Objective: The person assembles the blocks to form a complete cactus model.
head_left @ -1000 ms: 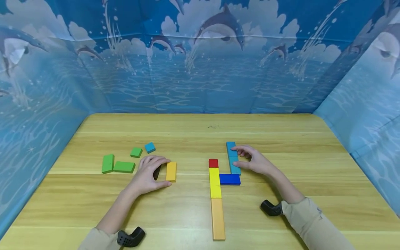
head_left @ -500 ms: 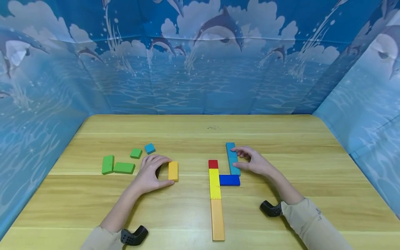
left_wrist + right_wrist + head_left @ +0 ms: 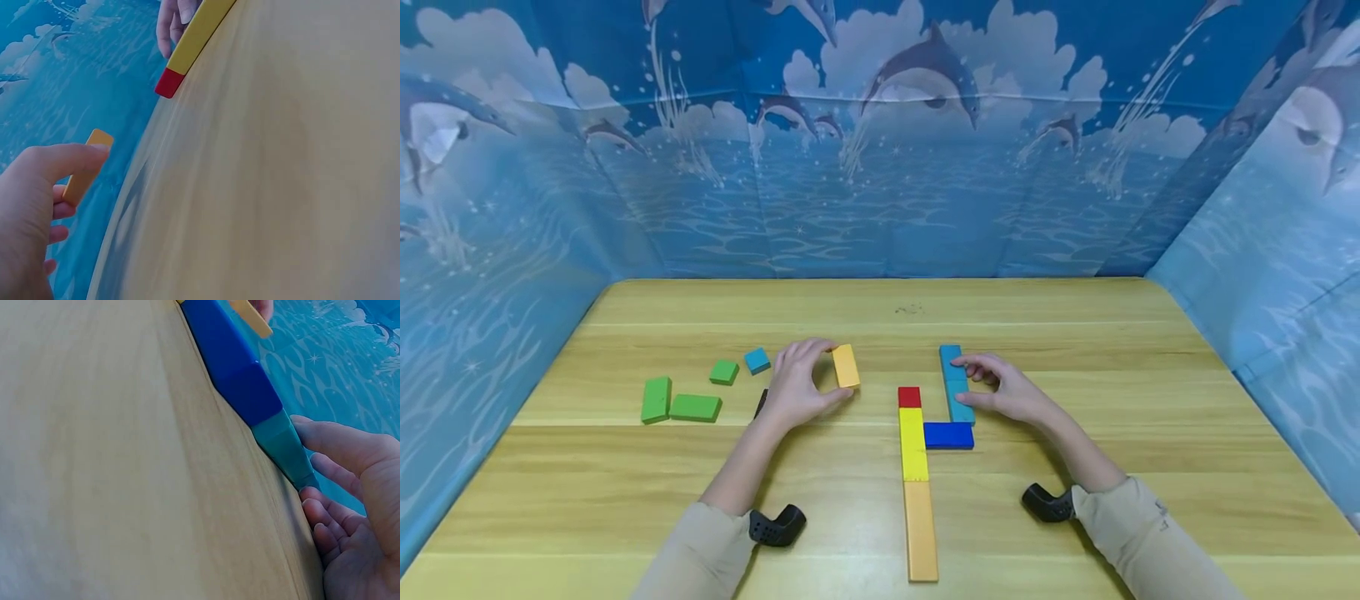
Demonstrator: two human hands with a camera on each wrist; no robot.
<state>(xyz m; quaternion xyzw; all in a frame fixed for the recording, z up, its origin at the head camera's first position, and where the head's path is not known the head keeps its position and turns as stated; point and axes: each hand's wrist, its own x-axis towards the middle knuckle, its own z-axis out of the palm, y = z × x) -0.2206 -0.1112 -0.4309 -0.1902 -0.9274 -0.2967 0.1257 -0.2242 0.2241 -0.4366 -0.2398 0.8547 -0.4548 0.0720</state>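
My left hand (image 3: 796,387) pinches an orange-yellow block (image 3: 846,367) between thumb and fingers. In the left wrist view that block (image 3: 84,174) is raised above the tabletop. My right hand (image 3: 1011,390) rests its thumb and a fingertip against the right side of two light blue blocks, a far one (image 3: 950,360) and a near one (image 3: 959,407), set end to end. A dark blue block (image 3: 948,436) lies crosswise at their near end. It meets a yellow block (image 3: 913,446), which has a red block (image 3: 909,397) beyond it and a long tan block (image 3: 921,533) on the near side.
On the left lie green blocks, one upright-lying (image 3: 656,400), one crosswise (image 3: 696,408), one small (image 3: 725,372), with a small blue block (image 3: 757,361) beside them. A dark block (image 3: 762,403) is mostly hidden behind my left hand. A blue dolphin-print cloth (image 3: 880,217) borders the table.
The left hand has lifted the orange-yellow block and carried it right and away from me, uncovering table where it lay. The right hand stays at the light blue blocks.
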